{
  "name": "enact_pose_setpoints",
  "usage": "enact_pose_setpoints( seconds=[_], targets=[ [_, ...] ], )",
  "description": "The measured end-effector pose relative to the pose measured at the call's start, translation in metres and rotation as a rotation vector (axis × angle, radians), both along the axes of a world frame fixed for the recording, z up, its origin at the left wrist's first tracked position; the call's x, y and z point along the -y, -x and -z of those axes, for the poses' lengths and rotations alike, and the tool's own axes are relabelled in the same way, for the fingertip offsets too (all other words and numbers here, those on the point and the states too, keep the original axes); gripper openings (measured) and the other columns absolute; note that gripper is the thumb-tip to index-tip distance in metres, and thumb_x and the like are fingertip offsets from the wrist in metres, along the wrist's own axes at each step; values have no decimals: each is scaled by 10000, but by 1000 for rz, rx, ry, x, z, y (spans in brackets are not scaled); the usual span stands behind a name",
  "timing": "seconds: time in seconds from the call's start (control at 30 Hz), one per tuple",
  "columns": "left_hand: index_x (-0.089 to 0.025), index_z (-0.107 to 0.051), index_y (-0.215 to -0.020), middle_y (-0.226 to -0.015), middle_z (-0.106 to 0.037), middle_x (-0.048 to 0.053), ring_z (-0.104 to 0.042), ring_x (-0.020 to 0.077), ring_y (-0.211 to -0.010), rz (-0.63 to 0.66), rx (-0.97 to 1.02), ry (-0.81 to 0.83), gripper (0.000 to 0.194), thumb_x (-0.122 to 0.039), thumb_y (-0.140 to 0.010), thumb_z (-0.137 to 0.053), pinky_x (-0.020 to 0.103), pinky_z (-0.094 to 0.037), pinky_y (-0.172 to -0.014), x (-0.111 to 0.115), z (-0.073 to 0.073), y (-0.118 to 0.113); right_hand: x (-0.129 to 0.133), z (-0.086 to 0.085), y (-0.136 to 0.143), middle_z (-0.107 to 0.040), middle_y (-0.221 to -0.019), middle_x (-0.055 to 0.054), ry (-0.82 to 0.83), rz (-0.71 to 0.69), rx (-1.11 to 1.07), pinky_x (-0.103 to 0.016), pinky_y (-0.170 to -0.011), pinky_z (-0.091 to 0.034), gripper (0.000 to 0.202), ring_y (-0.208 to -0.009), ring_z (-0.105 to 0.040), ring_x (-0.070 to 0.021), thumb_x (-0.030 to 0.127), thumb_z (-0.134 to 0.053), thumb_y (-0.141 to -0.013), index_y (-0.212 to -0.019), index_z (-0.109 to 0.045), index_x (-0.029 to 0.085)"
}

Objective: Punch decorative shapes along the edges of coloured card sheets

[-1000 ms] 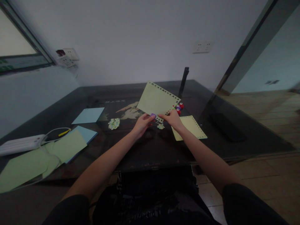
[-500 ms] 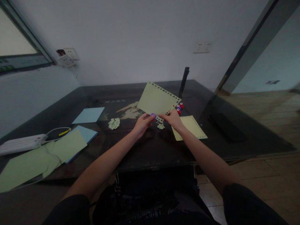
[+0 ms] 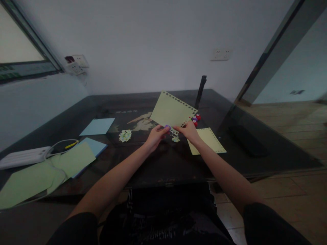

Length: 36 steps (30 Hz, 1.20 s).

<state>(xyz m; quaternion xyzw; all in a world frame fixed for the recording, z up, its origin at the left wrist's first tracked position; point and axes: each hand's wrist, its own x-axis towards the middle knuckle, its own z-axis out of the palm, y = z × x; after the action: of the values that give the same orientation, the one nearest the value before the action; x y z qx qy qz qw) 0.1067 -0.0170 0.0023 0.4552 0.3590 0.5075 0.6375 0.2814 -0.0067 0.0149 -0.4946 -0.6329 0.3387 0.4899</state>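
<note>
A pale yellow-green sheet of paper, with small shaped holes along two edges, is held up tilted above the table. My left hand is closed around a small purple paper punch at the sheet's near edge, its thumb on top. My right hand pinches the near right edge of the same sheet. Below the hands lies a small heap of paper cutouts; a larger heap is to the left. Partly behind my right hand sit several red and purple punches.
A punched yellow sheet lies under my right forearm. Blue paper, green sheets, a white power strip with a cable and a yellow object occupy the left. A dark case lies right; a black upright object stands behind.
The camera view has shifted slightly, so the scene sits a little lower. Both hands keep their hold on the punch and sheet, with no other visible difference.
</note>
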Motion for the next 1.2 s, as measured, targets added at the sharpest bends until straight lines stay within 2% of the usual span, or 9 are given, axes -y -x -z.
enact_pose_setpoints(
  seconds=[0.13, 0.37, 0.67, 0.93, 1.2],
  targets=[
    [-166, -652, -871, -764, -657, 10, -579, 105, -682, -9, -7, -20, 351, -338, -602, -798, 211, -351, -568, 1, -1, -1, 1, -1, 0, -718, -728, -90, 1, -4, 18, -346, -591, -531, 253, -618, -642, -208, 347, -709, -656, -782, -690, 129],
    [-163, -650, -881, -780, -665, 16, -573, 110, -678, -13, -5, -21, 349, -318, -604, -797, 221, -334, -568, 2, -4, -1, 2, -2, 0, -717, -738, -98, 5, -2, 37, -366, -606, -535, 221, -636, -648, -222, 335, -700, -672, -763, -692, 133],
    [-159, -643, -862, -763, -665, 14, -567, 111, -668, -7, -12, -20, 357, -329, -591, -802, 224, -325, -569, 2, -6, -1, 2, -2, 0, -729, -874, -113, -7, -17, -3, -384, -704, -545, 255, -765, -673, -237, 295, -704, -670, -861, -696, 127],
    [-163, -654, -910, -779, -679, 16, -576, 117, -681, -21, -18, -75, 360, -322, -615, -787, 230, -363, -613, 0, -3, -1, 3, -4, 0, -732, -838, -101, -23, 2, 29, -393, -724, -536, 229, -759, -676, -250, 304, -708, -664, -822, -700, 139],
    [-145, -703, -793, -756, -678, 27, -576, 121, -684, -38, -72, -152, 248, -347, -658, -752, 264, -424, -715, -3, 0, -1, 6, -7, 1, -727, -822, -114, 13, 9, 18, -409, -700, -539, 222, -742, -676, -260, 304, -704, -665, -806, -689, 133]
  ],
)
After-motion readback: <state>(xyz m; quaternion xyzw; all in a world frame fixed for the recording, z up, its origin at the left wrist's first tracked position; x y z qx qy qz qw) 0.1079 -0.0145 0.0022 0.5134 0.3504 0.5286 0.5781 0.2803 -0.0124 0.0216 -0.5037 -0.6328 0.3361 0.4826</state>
